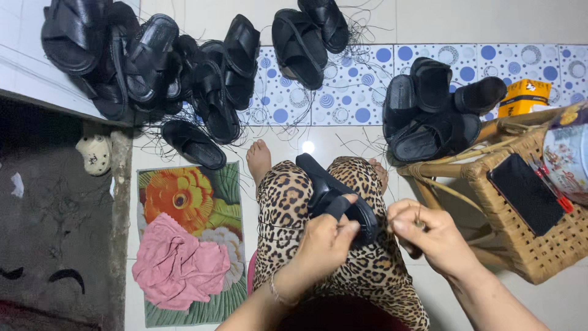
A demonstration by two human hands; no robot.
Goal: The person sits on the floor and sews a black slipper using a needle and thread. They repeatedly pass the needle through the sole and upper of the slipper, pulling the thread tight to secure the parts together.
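A black sandal (pixel 334 196) with a broad, smooth strap lies across the person's leopard-print lap, toe pointing away. The left hand (pixel 324 242) grips its strap near the heel end. The right hand (pixel 422 236), just beside it, is closed with fingertips pinched together on something too small to tell. More black sandals (pixel 184 73) are heaped on the floor beyond, and a wicker stool (pixel 527 245) stands at the right.

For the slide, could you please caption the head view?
Left hand steadies a black sandal on the lap; right hand pinches something small.
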